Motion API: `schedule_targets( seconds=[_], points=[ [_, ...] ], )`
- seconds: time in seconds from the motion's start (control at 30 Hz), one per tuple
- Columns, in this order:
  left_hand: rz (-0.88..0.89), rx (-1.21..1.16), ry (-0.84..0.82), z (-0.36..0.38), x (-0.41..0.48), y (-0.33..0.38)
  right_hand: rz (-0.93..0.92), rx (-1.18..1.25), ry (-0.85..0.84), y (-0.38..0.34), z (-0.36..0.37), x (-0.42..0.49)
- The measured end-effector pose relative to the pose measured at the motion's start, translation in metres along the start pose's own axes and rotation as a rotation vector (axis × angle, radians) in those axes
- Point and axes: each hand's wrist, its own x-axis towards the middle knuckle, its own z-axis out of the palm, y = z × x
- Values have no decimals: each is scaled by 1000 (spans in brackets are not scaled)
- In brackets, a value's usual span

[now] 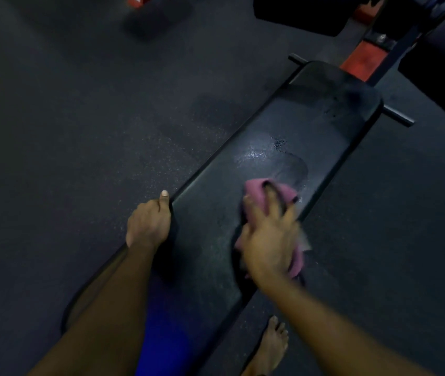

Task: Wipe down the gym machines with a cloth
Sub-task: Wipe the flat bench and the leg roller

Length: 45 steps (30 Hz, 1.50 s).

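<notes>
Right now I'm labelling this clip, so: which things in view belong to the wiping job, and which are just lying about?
In the job: pink cloth, bench pad, wet patch, right hand holding the cloth, left hand gripping the pad's edge.
Lying about: red frame, second pad at top.

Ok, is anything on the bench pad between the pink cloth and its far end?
Nothing visible. The right hand holds the cloth on the pad; ahead lies only a wet patch. The left hand grips the side edge, off that path.
</notes>
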Motion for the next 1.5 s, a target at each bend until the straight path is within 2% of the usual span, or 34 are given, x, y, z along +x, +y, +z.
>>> schedule_targets(
  seconds=[0.1, 0.2, 0.27, 0.37, 0.5, 0.57, 0.63, 0.73, 0.8, 0.9, 0.97, 1.03, 1.07, 1.13, 1.2, 1.27, 1.33, 1.4, 1.5],
  points=[
    [29, 17, 20, 2, -2, -1, -263, 49, -86, -43, 15, -55],
    [35, 32, 10, 3, -3, -2, -392, 55, -106, -30, 16, -25],
    [49, 35, 7, 3, -4, -4, -321, 11, -78, -2, 6, 11],
    [96, 26, 29, 3, -7, -7, -43, -33, -28, 43, -6, 54],
    [97, 4, 109, 0, -8, 1, 281, 108, 63, 40, -8, 36],
    [118, -9, 149, 2, -3, 14, 199, 55, 72, 15, 1, -2],
    [164, -14, 157, 5, 8, 33, -27, 29, 29, 4, 11, -26],
    [227, -28, 140, 12, 29, 66, -231, 27, -12, 29, 9, 18],
    [225, -20, 135, 18, 42, 85, -206, -32, -13, 53, 2, 66],
    [143, -6, 90, 29, 51, 99, 3, -18, 8, 83, -8, 113],
    [92, 41, 81, 35, 50, 101, 142, 53, 71, 80, -14, 107],
    [61, 55, 95, 39, 54, 102, 170, 41, 86, 59, -12, 76],
    [53, 57, 104, 40, 55, 102, 93, 3, 80, 44, -9, 56],
    [47, 57, 124, 41, 56, 103, -191, 8, 9, 23, 2, 26],
    [29, 64, 127, 42, 56, 103, -443, 31, -48, 25, 6, 50],
    [21, 83, 131, 43, 59, 102, -496, 17, -93, 36, 2, 103],
    [16, 79, 124, 43, 60, 101, -419, -39, -100, 54, -5, 152],
    [12, 75, 109, 42, 61, 101, -235, -40, -72, 76, -11, 181],
    [14, 77, 112, 40, 60, 103, 20, 7, -10, 82, -20, 174]
  ],
)
